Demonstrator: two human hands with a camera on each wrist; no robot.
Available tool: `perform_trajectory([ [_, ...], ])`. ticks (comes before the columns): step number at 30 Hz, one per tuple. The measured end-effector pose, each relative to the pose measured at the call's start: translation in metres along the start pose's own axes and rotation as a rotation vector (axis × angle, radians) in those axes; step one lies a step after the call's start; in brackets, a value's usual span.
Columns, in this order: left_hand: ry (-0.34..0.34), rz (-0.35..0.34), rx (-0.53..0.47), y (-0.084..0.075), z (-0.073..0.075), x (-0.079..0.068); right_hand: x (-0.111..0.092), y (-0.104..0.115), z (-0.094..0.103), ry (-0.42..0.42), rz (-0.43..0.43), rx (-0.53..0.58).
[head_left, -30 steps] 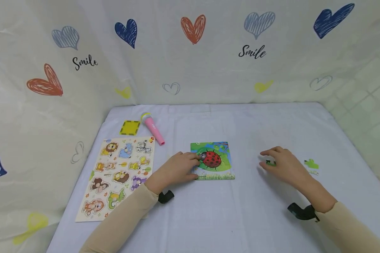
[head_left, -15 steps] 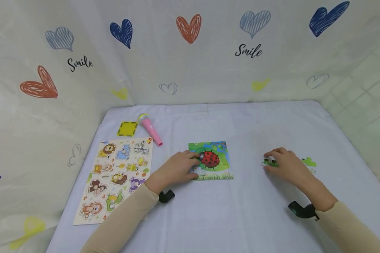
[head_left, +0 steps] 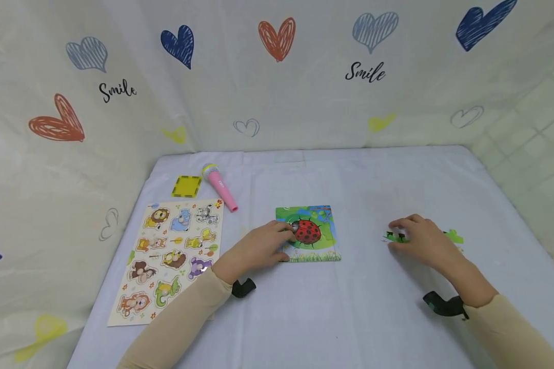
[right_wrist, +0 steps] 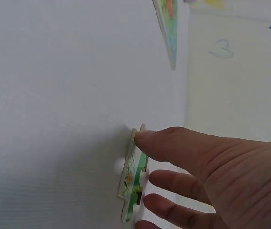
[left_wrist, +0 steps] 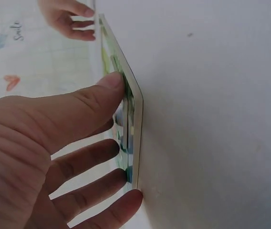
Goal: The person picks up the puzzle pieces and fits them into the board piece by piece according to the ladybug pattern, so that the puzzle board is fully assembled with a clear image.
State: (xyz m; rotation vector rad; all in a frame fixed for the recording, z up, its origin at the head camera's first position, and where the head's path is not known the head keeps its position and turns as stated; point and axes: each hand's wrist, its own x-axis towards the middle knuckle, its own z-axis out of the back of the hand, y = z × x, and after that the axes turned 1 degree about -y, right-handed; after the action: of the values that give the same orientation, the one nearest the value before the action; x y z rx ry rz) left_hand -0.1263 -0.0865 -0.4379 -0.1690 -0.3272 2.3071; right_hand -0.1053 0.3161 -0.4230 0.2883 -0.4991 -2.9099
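Observation:
My left hand (head_left: pixel 268 241) lies over the left side of a square ladybug jigsaw puzzle (head_left: pixel 307 232). In the left wrist view its thumb rests on the puzzle's face near the border and the other fingers spread along it. To the right, my right hand (head_left: pixel 420 241) hovers low with parted fingers around a green puzzle piece (head_left: pixel 395 238). The right wrist view shows the thumb touching the end of this piece (right_wrist: pixel 131 171), while the fingers stand loose beside it. A second green piece (head_left: pixel 453 236) lies partly hidden behind the right hand.
A board of animal pictures (head_left: pixel 171 256) lies at the left, partly under the left forearm. Behind it are a pink toy microphone (head_left: pixel 221 189) and a yellow square tile (head_left: pixel 186 186). A cloth printed with hearts hangs behind the white-covered table (head_left: pixel 304 318).
My right hand has drawn slightly to the right, and more of the green piece shows between its fingers. The left hand has stayed on the ladybug puzzle. The head view has shifted slightly.

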Motion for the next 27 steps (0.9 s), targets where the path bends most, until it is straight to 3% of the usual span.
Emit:
perform_trajectory([
  [11, -0.024, -0.010, -0.013, -0.0032, 0.0003, -0.0007, -0.0013, -0.0050, 0.0024, 0.029, 0.009, 0.046],
  [22, -0.038, 0.195, -0.110, -0.0062, 0.0026, 0.0065, 0.0013, -0.0053, 0.0025, -0.004, 0.002, 0.134],
  [27, -0.007, 0.205, -0.119, -0.0060, 0.0059, 0.0074, -0.0002, -0.0060, 0.0068, -0.014, -0.002, 0.193],
])
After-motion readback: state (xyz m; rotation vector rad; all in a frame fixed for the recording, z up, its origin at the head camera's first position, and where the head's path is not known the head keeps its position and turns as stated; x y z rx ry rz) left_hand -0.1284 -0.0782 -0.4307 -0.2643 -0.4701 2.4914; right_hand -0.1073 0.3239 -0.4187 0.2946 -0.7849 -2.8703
